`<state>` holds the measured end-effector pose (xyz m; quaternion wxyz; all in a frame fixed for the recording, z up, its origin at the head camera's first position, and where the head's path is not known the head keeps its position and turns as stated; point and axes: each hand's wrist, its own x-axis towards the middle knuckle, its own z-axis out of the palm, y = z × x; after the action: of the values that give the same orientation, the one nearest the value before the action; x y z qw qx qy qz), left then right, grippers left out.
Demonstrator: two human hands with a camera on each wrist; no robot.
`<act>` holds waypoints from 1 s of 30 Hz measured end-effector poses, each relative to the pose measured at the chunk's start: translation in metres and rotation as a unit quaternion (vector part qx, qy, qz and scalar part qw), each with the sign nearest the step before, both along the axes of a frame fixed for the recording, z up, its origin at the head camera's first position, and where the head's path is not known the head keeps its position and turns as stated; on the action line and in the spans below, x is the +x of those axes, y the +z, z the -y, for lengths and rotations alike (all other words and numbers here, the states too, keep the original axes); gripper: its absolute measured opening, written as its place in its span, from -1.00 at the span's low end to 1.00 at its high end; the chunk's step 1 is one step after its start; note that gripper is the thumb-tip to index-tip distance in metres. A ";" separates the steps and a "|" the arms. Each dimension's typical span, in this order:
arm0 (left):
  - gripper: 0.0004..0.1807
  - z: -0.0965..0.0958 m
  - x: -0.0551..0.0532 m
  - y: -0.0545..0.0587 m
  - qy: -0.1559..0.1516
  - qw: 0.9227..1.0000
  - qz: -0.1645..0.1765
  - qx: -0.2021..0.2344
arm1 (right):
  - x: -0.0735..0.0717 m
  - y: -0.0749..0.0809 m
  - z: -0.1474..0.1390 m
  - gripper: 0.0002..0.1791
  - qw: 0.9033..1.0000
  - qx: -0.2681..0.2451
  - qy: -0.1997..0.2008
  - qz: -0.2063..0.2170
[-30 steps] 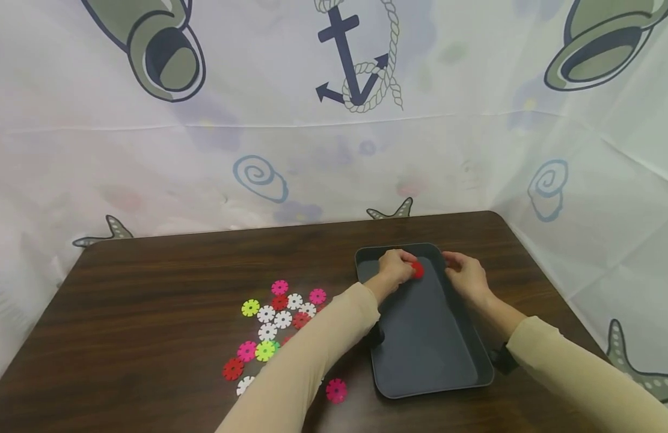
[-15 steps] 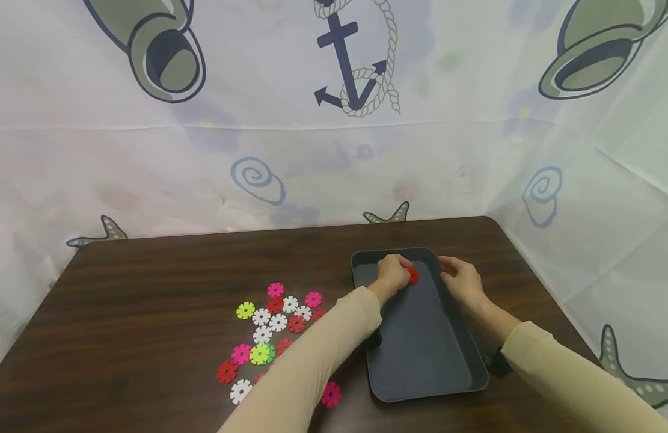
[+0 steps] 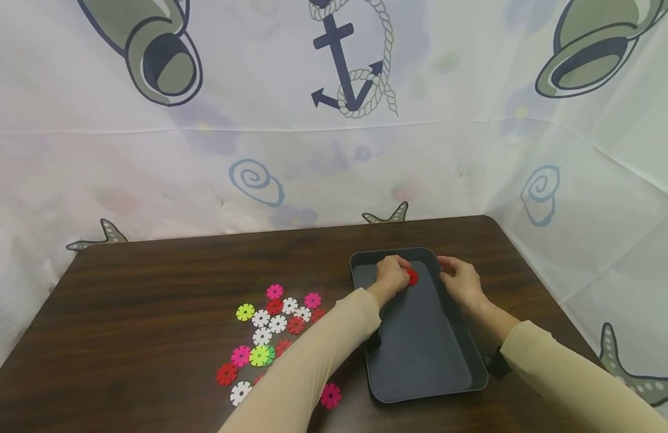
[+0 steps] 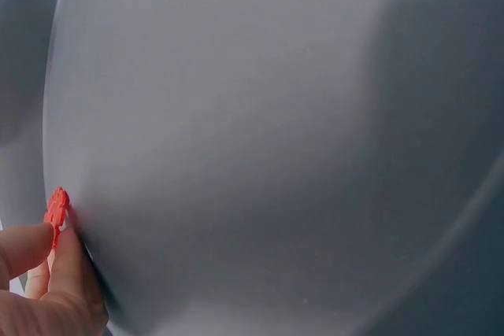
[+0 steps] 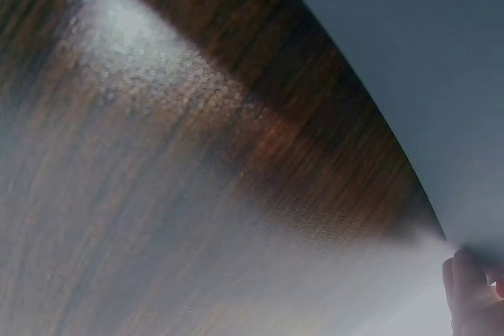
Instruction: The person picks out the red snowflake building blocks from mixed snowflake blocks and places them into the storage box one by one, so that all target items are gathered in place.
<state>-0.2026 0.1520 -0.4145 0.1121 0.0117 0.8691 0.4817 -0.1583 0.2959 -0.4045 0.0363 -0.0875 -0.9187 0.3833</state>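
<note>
- My left hand (image 3: 392, 275) is drawn into a pinch, thumb and fingers on a red notched disc (image 4: 57, 208) at the far part of the grey tray (image 3: 422, 355).
- I judge the disc light, thin and stiff, probably plastic and a little slick. I'd hold it by its two flat faces near the rim; the notches should help against slipping.
- My right hand (image 3: 462, 281) is at the tray's right rim, fingers bent. I can't tell whether they grip the edge or only rest there.
- Left of the tray, loose discs (image 3: 262, 336) in white, red, pink and yellow-green lie on the dark table (image 3: 122, 337); my left sleeve (image 3: 312, 355) covers part of the spread.
- The left wrist view gives me the disc nearly edge-on between thumb and finger; only the head view places it relative to the whole tray and the loose discs.
</note>
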 end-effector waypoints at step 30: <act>-0.66 0.028 0.011 0.033 -0.024 0.996 0.016 0.086 | 0.001 -0.001 -0.001 -0.57 1.000 0.004 0.014 -0.014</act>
<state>-0.1918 0.1236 -0.3810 0.1360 0.0345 0.8221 0.5518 -0.1570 0.2971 -0.4050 0.0442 -0.0696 -0.9209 0.3809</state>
